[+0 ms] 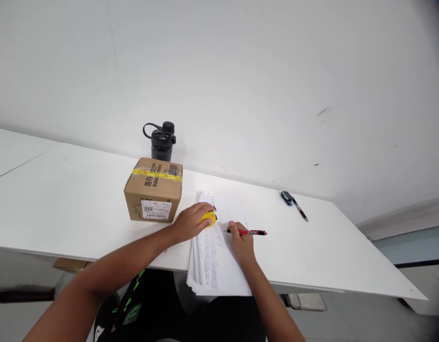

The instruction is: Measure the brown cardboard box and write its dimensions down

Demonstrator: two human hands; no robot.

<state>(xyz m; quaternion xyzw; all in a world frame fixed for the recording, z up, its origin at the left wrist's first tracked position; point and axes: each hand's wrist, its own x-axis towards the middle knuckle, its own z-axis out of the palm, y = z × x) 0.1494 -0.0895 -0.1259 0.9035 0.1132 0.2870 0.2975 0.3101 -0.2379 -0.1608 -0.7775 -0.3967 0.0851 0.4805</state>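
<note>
My left hand (192,220) is wrapped round a small yellow tape measure (208,219), which rests on the upper part of a stack of paper (202,273). Rows of dense blue handwriting run down the left side of the top sheet, and its right side is mostly blank. In my right hand (243,244) is a red and black pen (254,232), gripped near one end and lying almost level over the sheet's right side. The stack's lower end sticks out past the table's front edge.
A taped cardboard box (154,190) stands left of the paper, with a dark bottle (162,142) behind it. Farther right on the white table (298,251) lie a dark blue object (287,197) and a black marker-like stick (300,209). A wall rises along the back edge.
</note>
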